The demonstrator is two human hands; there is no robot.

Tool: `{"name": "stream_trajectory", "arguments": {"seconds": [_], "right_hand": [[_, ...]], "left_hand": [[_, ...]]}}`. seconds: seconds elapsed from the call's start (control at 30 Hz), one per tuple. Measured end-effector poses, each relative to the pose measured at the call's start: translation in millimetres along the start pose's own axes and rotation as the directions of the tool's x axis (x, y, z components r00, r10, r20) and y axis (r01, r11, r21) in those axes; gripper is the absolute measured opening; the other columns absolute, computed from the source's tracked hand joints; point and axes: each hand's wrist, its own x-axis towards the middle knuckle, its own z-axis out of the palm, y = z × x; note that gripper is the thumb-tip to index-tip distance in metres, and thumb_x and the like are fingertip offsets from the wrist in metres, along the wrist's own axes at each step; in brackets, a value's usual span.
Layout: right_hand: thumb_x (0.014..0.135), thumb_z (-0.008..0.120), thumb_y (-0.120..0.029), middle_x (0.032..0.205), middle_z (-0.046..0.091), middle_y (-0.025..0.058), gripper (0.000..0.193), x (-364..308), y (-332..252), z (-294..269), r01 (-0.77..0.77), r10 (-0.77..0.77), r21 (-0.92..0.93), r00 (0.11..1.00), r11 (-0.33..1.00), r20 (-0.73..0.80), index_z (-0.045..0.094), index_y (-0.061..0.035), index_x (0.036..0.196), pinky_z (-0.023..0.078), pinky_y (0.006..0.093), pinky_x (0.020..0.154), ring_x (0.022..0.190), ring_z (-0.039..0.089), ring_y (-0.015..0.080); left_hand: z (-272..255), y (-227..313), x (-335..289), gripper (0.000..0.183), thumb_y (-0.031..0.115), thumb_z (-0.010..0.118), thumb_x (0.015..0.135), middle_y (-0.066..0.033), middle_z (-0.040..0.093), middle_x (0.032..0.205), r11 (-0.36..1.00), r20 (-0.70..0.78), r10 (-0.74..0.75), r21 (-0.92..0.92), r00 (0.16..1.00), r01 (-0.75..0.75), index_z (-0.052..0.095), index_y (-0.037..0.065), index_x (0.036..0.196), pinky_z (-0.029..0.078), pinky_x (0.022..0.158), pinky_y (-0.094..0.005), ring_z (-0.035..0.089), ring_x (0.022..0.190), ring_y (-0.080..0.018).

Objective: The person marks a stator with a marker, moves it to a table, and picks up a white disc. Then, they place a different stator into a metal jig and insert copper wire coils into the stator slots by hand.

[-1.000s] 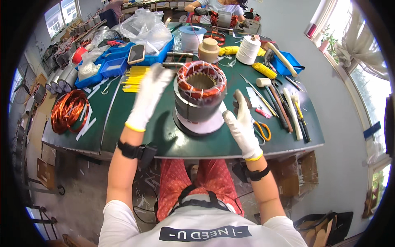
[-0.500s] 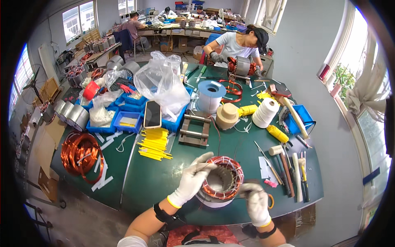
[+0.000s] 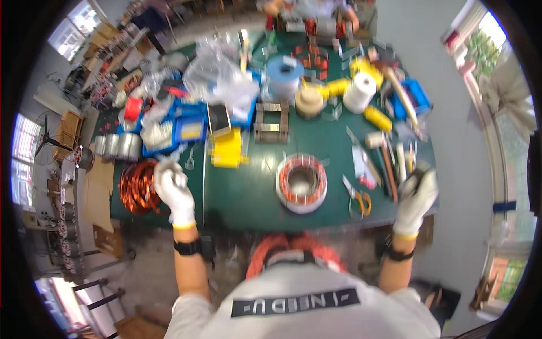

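My left hand [image 3: 175,195], in a white glove, is raised at the right side of a bundle of copper wire coils [image 3: 137,189]. Its fingers look bent but are smeared by motion. On the right, my gloved right hand [image 3: 418,202] is near the hammers and other hand tools; its dark-looking finger area is blurred, so any held thing is unclear. Between the hands and apart from both, a ring-shaped motor stator [image 3: 287,196] with copper windings and white lacing rests on the green table [image 3: 243,195]. Scissors with orange handles [image 3: 361,202] lie right of it.
Yellow strips [image 3: 227,151], a phone [image 3: 218,120] and a metal frame [image 3: 271,121] lie beyond the stator. Blue bins [image 3: 189,130] with plastic bags stand far left. Spools of thread [image 3: 360,93] and a mallet [image 3: 374,140] are at right. A co-worker [image 3: 316,8] sits across the table.
Both hands have left the stator and moved wide apart, the left toward the copper coils, the right toward the tools. The stator stays on the table. The view has tilted downward.
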Motion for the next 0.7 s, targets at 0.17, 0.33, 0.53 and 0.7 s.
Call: {"name": "stream_trajectory", "arguments": {"seconds": [0.17, 0.33, 0.53, 0.7], "right_hand": [[0.087, 0.053, 0.001, 0.077, 0.058, 0.0052, 0.017, -25, 89, -6, 0.031, 0.028, -0.25, 0.972, 0.968, 0.232, 0.065, -0.0004, 0.099, 0.048, 0.0327, 0.068, 0.069, 0.054, 0.0171], [0.074, 0.078, -0.043, 0.09, 0.064, 0.0169, 0.076, -135, 84, 71, -0.23, 0.323, -0.233, 0.532, 0.945, 0.783, 0.053, 0.003, 0.129, 0.052, 0.0367, 0.078, 0.084, 0.064, 0.0287], [0.088, 0.066, -0.027, 0.077, 0.065, 0.0123, 0.035, -144, 57, 85, -0.254, 0.376, -0.278, 0.576, 0.926, 0.726, 0.062, -0.0041, 0.115, 0.05, 0.0386, 0.069, 0.078, 0.063, 0.025], [0.086, 0.063, -0.014, 0.084, 0.067, 0.014, 0.017, -145, 37, 79, 0.168, -0.074, -0.028, 0.57, 0.985, 0.818, 0.068, -0.0093, 0.101, 0.051, 0.0414, 0.065, 0.07, 0.062, 0.0334]], "left_hand": [[8, -16, -38, 0.021, 0.017, 0.057, 0.093, -0.003, 0.066, 0.085, 0.632, 0.208, -0.554, 0.736, 0.806, 0.245, 0.066, 0.006, 0.107, 0.042, 0.054, -0.0174, 0.053, 0.063, -0.0032], [39, -93, -100, 0.061, 0.059, 0.046, 0.096, -0.0026, 0.067, 0.087, 0.332, 0.334, -0.941, 0.87, 0.058, 0.364, 0.066, 0.002, 0.11, 0.041, 0.055, -0.0185, 0.051, 0.062, -0.0054], [55, -118, -125, 0.05, 0.046, 0.049, 0.099, -0.0004, 0.06, 0.071, 0.221, 0.333, -0.943, 0.669, -0.019, 0.71, 0.066, 0.0, 0.109, 0.038, 0.046, -0.0195, 0.049, 0.054, -0.0059], [73, -84, -119, 0.036, 0.03, 0.05, 0.099, -0.0034, 0.059, 0.058, 0.342, 0.316, -0.94, 0.865, 0.13, 0.367, 0.068, -0.001, 0.106, 0.041, 0.044, -0.0226, 0.05, 0.046, -0.0075]]}}
